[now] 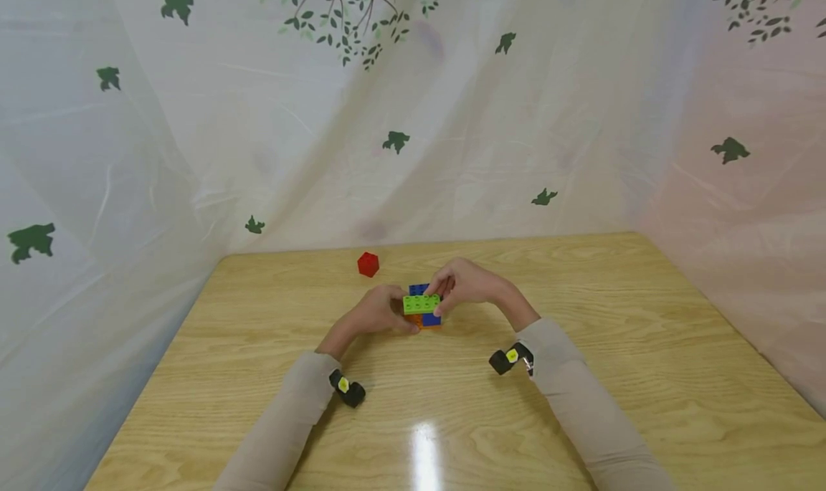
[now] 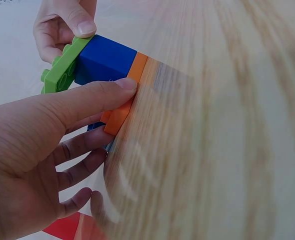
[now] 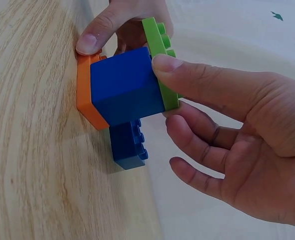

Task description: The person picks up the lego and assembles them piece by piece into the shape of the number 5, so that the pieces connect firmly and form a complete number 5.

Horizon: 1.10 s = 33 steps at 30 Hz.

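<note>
A flat orange brick (image 3: 87,95) lies on the table, with a larger blue block (image 3: 125,85) standing on its right part. Across the top of that block lies a flat lime-green brick (image 1: 421,304), its studs up and its left end overhanging. My left hand (image 1: 381,310) holds the orange brick at its left end, thumb against the near edge. From the right, my right hand (image 1: 470,282) pinches the right end of the green brick between thumb and fingers. Just behind the stack is a dark blue studded brick (image 3: 125,145); whether it is joined on cannot be told.
A red many-sided block (image 1: 368,264) sits near the back edge of the wooden table (image 1: 581,319), behind my left hand. A pale curtain (image 1: 310,154) printed with leaves hangs behind the table and along both sides.
</note>
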Each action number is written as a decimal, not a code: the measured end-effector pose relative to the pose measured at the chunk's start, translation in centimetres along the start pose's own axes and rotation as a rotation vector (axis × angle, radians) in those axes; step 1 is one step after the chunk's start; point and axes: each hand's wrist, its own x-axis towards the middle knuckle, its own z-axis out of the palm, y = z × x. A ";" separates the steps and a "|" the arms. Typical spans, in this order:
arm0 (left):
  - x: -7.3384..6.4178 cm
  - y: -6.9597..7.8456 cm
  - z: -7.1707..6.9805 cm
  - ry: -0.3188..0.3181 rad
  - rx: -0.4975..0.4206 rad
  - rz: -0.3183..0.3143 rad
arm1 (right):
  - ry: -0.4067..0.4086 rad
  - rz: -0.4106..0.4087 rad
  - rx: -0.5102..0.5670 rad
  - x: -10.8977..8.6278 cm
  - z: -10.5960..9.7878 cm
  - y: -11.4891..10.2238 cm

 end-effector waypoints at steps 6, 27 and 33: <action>0.0 -0.1 0.1 0.002 0.008 -0.007 | -0.005 -0.003 0.014 0.0 0.1 0.1; 0.1 -0.1 0.1 0.006 0.016 -0.006 | -0.003 -0.002 0.029 -0.1 0.0 0.2; 0.1 -0.1 0.1 0.005 0.017 -0.009 | -0.002 0.001 0.022 -0.1 0.0 0.1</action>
